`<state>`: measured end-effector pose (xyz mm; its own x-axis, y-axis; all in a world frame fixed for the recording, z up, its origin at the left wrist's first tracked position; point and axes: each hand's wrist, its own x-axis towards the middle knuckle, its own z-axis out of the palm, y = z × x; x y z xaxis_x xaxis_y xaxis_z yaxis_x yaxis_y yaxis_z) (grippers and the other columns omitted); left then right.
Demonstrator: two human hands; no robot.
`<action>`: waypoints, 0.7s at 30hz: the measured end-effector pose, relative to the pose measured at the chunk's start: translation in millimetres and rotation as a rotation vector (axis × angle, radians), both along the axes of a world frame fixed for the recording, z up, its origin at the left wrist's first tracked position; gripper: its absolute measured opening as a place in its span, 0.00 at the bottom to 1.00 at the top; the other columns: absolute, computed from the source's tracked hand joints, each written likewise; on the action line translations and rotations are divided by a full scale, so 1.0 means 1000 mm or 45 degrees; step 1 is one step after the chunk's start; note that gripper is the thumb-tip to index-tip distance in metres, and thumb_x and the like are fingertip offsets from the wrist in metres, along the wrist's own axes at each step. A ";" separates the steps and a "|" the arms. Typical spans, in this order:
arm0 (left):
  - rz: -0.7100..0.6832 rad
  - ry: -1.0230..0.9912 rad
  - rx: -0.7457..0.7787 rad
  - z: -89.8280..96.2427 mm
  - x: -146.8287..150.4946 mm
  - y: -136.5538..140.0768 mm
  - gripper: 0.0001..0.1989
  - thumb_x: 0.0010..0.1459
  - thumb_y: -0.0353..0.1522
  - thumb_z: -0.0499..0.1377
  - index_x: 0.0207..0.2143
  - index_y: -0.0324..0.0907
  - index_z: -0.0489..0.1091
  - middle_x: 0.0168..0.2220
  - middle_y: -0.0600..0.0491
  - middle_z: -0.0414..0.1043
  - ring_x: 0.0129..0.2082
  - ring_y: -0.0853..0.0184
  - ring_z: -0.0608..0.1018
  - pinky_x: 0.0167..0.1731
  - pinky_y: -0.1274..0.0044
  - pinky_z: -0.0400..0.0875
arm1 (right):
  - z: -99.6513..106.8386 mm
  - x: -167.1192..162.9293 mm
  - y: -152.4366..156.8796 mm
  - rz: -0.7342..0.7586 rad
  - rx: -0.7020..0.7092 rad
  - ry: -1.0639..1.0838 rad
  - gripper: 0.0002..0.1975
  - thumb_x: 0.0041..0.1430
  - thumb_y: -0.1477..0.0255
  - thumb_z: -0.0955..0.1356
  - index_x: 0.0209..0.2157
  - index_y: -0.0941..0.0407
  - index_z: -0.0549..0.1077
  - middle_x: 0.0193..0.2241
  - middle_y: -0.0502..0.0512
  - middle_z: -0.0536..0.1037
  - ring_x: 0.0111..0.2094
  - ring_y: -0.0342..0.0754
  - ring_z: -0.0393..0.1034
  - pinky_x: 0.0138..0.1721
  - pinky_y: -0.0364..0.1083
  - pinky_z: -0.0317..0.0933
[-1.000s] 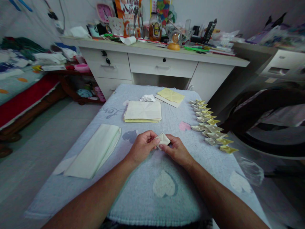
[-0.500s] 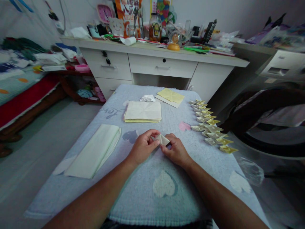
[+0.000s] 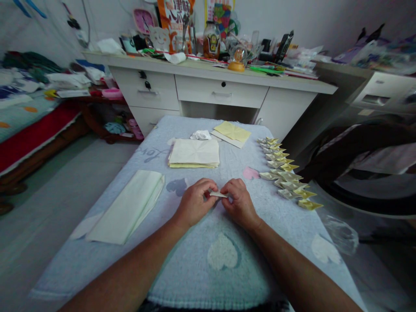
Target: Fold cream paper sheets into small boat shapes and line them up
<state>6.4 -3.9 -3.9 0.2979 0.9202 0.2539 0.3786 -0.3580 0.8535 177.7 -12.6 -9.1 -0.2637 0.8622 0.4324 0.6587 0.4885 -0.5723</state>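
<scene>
Between my two hands is a small piece of folded paper (image 3: 218,194), pale and seen nearly edge-on as a thin strip. My left hand (image 3: 197,200) pinches its left end between thumb and fingers. At the right end, the thumb and fingers of my right hand (image 3: 238,201) are closed on it too. Beyond the hands lies a stack of creased paper sheets (image 3: 194,151), white on top with yellow below. Along the right side stand several folded paper boats (image 3: 286,176), white and yellow, in a close row.
A blue patterned cloth (image 3: 182,264) covers the table. On its left lies a long folded white paper bundle (image 3: 128,208). Crumpled tissue (image 3: 200,135) and yellow sheets (image 3: 232,131) lie at the back. A cluttered white desk (image 3: 224,89) stands behind, a washing machine (image 3: 378,93) at right.
The folded paper has turned from showing a triangular face to lying nearly edge-on. My right hand's fingers have moved in closer to my left hand.
</scene>
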 end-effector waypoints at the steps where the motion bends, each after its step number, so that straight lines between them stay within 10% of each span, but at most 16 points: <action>1: 0.020 0.065 0.068 0.001 0.000 -0.001 0.06 0.52 0.26 0.59 0.34 0.43 0.71 0.41 0.52 0.72 0.35 0.69 0.73 0.33 0.79 0.66 | -0.002 0.000 0.000 -0.031 0.027 -0.079 0.11 0.47 0.84 0.65 0.29 0.55 0.71 0.30 0.53 0.70 0.37 0.50 0.60 0.39 0.48 0.53; 21: -0.199 0.621 0.252 -0.005 -0.009 -0.005 0.06 0.57 0.27 0.55 0.30 0.42 0.71 0.32 0.52 0.70 0.35 0.66 0.72 0.35 0.76 0.64 | -0.001 0.012 -0.004 0.157 -0.119 -0.363 0.10 0.49 0.82 0.66 0.32 0.55 0.74 0.32 0.53 0.72 0.39 0.50 0.59 0.41 0.49 0.50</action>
